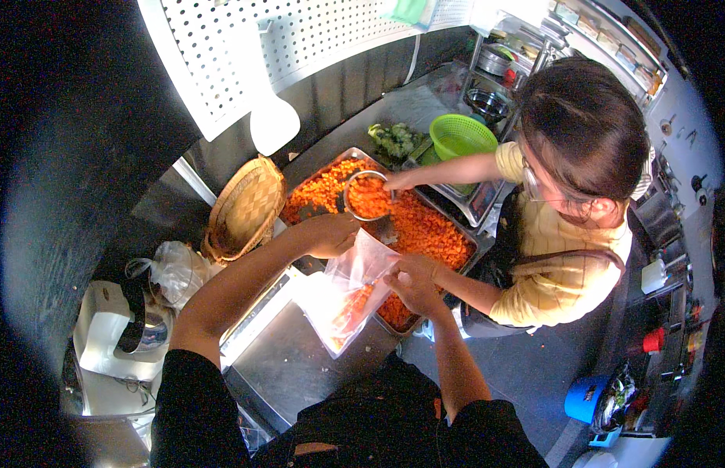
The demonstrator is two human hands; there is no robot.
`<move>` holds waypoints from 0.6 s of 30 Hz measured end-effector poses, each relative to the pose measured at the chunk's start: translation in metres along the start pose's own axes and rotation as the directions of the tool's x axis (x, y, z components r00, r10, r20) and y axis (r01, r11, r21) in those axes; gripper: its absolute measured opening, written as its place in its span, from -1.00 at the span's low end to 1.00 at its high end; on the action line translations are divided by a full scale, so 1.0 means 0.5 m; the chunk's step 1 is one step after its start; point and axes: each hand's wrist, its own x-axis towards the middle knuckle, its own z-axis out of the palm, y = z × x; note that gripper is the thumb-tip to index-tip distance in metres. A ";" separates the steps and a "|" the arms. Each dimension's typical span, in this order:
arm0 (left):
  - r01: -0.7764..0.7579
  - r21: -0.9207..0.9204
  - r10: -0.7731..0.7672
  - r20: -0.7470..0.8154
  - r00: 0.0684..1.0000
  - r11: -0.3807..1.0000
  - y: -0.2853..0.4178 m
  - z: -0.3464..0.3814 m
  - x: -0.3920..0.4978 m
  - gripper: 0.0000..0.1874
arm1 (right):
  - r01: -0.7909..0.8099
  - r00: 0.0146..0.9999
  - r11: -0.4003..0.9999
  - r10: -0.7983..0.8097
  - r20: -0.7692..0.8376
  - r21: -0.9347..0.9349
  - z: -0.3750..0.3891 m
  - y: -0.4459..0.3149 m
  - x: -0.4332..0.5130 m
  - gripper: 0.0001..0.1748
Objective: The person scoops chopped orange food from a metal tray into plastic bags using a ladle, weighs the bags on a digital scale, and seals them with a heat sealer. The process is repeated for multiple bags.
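Observation:
My left hand (pixel 333 235) grips one upper edge of a clear plastic bag (pixel 354 292), and my right hand (pixel 414 288) pinches the opposite edge. Orange diced food, which looks like carrot, lies in the lower part of the bag. Beyond it a large metal tray (pixel 473 248) holds more of the orange dice and some yellow-orange bits. A co-worker's hand (pixel 399 180) holds a round metal bowl (pixel 368 195) full of the dice over the tray. Their other hand (pixel 418 266) is at the bag's edge, close beside my right hand.
The co-worker (pixel 573 251) stands at the right. A woven basket (pixel 245 205) leans left of the tray; a white stand mixer (pixel 105 333) is farther left. Behind the tray are leafy greens (pixel 396 140), a green colander (pixel 463 137) and a scale (pixel 476 205). A blue bin (pixel 584 399) stands lower right.

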 end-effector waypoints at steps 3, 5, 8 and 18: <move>0.022 0.015 -0.021 -0.030 0.999 1.000 0.000 0.004 -0.002 -0.79 | 0.001 0.999 1.000 -0.001 -0.045 0.008 0.001 0.002 -0.001 -0.78; 0.034 0.020 -0.033 -0.035 0.999 0.999 -0.002 0.006 0.003 -0.80 | 0.006 0.998 1.000 -0.005 -0.070 0.012 -0.001 -0.001 0.000 -0.78; -0.008 0.009 0.009 -0.056 0.998 1.000 -0.010 0.011 -0.001 -0.81 | -0.001 0.998 1.000 0.001 -0.063 0.012 0.000 -0.010 0.004 -0.77; -0.008 -0.213 -0.011 -0.089 0.996 0.977 -0.007 0.000 -0.010 -0.79 | -0.008 0.997 1.000 0.007 -0.072 -0.017 0.005 -0.051 0.016 -0.76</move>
